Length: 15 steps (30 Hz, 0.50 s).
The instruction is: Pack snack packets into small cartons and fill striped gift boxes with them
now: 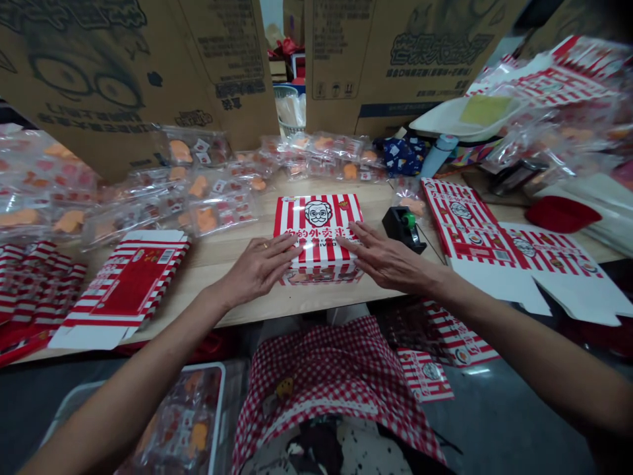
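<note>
Left hand (264, 265) 8 o'clock, right hand (382, 258) 4 o'clock | both flattened wide on striped box (319, 216) | I read "外卖"

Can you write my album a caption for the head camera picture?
Left hand and right hand rest flat on a red-and-white striped box, a black tape dispenser nearby.

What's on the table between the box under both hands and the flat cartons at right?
A black tape dispenser, with a clear packet behind it; head view.
</note>
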{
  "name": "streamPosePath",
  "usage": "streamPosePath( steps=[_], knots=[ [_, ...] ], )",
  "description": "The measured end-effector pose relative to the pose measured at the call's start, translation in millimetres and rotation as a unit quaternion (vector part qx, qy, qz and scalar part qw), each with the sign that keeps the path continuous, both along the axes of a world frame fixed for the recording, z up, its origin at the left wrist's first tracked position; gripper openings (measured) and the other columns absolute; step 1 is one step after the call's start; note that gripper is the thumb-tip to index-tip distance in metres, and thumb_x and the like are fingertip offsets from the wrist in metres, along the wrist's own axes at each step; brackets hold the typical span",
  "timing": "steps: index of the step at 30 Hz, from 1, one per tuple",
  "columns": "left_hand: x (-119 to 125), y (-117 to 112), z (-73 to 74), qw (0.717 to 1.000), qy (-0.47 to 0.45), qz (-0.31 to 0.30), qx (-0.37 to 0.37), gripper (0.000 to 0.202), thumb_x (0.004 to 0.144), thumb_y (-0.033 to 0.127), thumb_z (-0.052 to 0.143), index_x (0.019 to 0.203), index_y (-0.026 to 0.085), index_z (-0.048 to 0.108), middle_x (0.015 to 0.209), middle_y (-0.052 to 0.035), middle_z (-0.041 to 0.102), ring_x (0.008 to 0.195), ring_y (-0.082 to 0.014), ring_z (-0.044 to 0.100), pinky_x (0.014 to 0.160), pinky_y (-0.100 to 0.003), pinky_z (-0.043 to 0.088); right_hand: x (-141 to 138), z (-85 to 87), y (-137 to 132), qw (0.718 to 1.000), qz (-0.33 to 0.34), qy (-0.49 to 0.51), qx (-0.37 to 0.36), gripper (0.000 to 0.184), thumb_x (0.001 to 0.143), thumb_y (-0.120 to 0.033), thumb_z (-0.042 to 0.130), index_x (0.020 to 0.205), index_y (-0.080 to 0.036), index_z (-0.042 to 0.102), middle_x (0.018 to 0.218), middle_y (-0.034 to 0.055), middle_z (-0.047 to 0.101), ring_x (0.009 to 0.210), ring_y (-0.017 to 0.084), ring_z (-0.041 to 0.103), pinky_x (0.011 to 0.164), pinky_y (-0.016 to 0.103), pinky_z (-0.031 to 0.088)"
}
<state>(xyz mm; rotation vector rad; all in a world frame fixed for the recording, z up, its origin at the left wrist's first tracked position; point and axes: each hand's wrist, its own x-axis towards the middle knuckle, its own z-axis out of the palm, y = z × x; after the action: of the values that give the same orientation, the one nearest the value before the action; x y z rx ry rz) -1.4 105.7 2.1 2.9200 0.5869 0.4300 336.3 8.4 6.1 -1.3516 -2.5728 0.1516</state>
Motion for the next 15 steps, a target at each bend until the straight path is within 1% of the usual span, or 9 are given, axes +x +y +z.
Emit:
streamPosePath(
  steps=[2,3,5,6,7,9,11,13,15],
  knots=[
    [-1,-2,-3.4,1.000,-0.001,0.003,-0.001,0.046,0.106,0.034,0.039,0.150,0.031,0.050,0.158,-0.0094,0.047,0.148,-0.0272,0.044,0.117,-0.051,0.032,1,-1.1,-2,1.000,0.015,-0.009,0.001,0.060,0.103,-0.032,0.044,0.160,-0.020,0.032,0.168,0.0110,0.027,0.157,0.034,0.018,0.126,0.061,0.027],
    [1,-4,-5.4,1.000,-0.004,0.005,0.008,0.046,0.105,0.038,0.043,0.150,0.030,0.050,0.158,-0.0105,0.048,0.148,-0.0283,0.044,0.119,-0.051,0.030,0,-1.3,-3,1.000,0.019,-0.014,0.004,0.062,0.101,-0.028,0.047,0.160,-0.018,0.031,0.168,0.0131,0.026,0.157,0.035,0.017,0.126,0.061,0.026],
    [12,-8,-9.6,0.999,-0.010,0.002,0.035,0.052,0.101,0.047,0.052,0.149,0.026,0.051,0.156,-0.0130,0.051,0.147,-0.0307,0.045,0.119,-0.050,0.033,-5,-1.1,-3,0.999,0.018,-0.026,0.010,0.065,0.095,-0.017,0.050,0.158,-0.011,0.034,0.168,0.0181,0.023,0.156,0.038,0.018,0.126,0.060,0.027],
    [20,-10,-11.8,0.999,-0.009,-0.007,0.052,0.055,0.100,0.047,0.055,0.149,0.024,0.051,0.155,-0.0135,0.051,0.146,-0.0314,0.045,0.118,-0.049,0.035,-8,-1.0,-2,0.999,0.012,-0.032,0.014,0.067,0.093,-0.012,0.050,0.157,-0.009,0.035,0.168,0.0203,0.023,0.156,0.039,0.019,0.124,0.061,0.029],
    [29,-12,-14.1,0.997,-0.006,-0.018,0.071,0.054,0.100,0.044,0.056,0.149,0.023,0.051,0.155,-0.0130,0.052,0.146,-0.0318,0.046,0.117,-0.049,0.038,-10,-1.1,-1,0.999,0.006,-0.038,0.018,0.068,0.090,-0.008,0.050,0.157,-0.008,0.035,0.167,0.0219,0.024,0.155,0.040,0.021,0.123,0.062,0.030],
    [45,-15,-18.9,0.994,-0.002,-0.036,0.104,0.050,0.101,0.032,0.055,0.151,0.025,0.048,0.155,-0.0107,0.052,0.145,-0.0320,0.046,0.115,-0.050,0.042,-11,-3.4,1,0.999,0.009,-0.038,0.026,0.071,0.088,-0.006,0.051,0.157,-0.006,0.033,0.166,0.0233,0.026,0.155,0.040,0.023,0.122,0.062,0.032],
    [55,-16,-23.6,0.991,-0.011,-0.028,0.129,0.054,0.101,0.019,0.053,0.153,0.028,0.045,0.155,-0.0090,0.053,0.143,-0.0319,0.048,0.112,-0.051,0.045,-6,-9.3,1,0.999,0.019,-0.011,0.046,0.071,0.090,-0.004,0.048,0.158,-0.007,0.029,0.166,0.0223,0.027,0.155,0.035,0.024,0.122,0.058,0.035],
    [59,-14,-27.4,0.990,-0.028,-0.013,0.136,0.060,0.099,0.015,0.053,0.156,0.030,0.040,0.155,-0.0085,0.052,0.143,-0.0316,0.048,0.111,-0.052,0.047,2,-17.9,-1,0.996,0.017,0.037,0.075,0.068,0.093,-0.003,0.043,0.159,-0.010,0.028,0.166,0.0201,0.028,0.155,0.030,0.026,0.121,0.053,0.040],
    [59,-11,-29.6,0.990,-0.043,-0.010,0.135,0.065,0.098,0.014,0.054,0.158,0.032,0.036,0.156,-0.0079,0.052,0.144,-0.0311,0.048,0.112,-0.053,0.046,11,-25.4,-3,0.992,0.007,0.072,0.099,0.067,0.094,-0.001,0.040,0.158,-0.013,0.030,0.165,0.0185,0.032,0.154,0.028,0.029,0.120,0.051,0.043]
  ],
)
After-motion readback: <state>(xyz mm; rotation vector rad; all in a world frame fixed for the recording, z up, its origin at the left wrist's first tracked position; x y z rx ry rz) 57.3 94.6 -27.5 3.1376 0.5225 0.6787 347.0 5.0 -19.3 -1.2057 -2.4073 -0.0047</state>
